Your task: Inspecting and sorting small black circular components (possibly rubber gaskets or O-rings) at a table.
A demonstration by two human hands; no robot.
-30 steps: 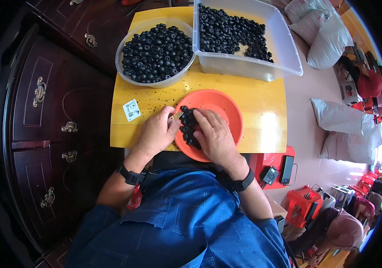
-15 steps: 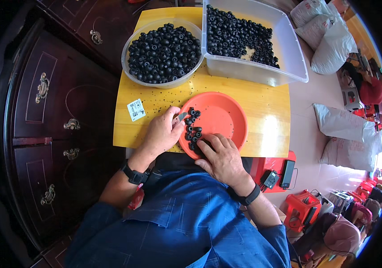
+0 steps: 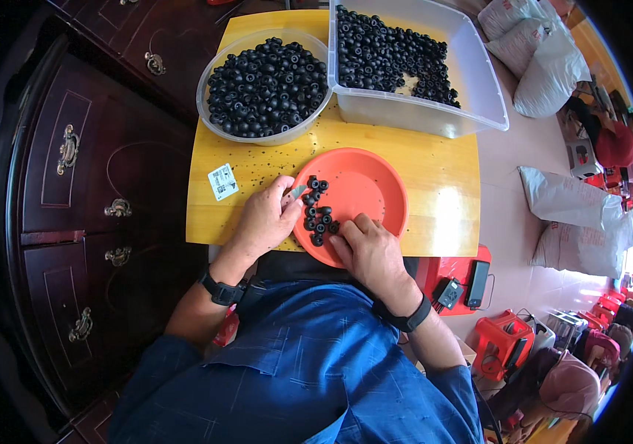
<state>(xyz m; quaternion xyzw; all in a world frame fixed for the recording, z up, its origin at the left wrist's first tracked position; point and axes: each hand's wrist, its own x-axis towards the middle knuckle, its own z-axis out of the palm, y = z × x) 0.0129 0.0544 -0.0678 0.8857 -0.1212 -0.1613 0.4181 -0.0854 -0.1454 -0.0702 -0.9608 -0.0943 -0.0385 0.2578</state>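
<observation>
An orange-red round plate lies near the front edge of the table, with several small black ring-like rubber parts gathered on its left side. My left hand rests at the plate's left rim, thumb and forefinger pinching a small flat blade-like piece. Over the plate's lower right is my right hand, its fingers curled together beside the black parts. What those fingertips hold, if anything, is hidden beneath them.
A round clear tub heaped with black parts and a rectangular clear bin partly filled with them stand at the table's back. A white label and dark specks lie on the yellow table. Dark cabinets flank the left.
My right hand has drawn back slightly right from the black parts, its fingers curling in, so more parts show. The left hand keeps its pinch at the rim.
</observation>
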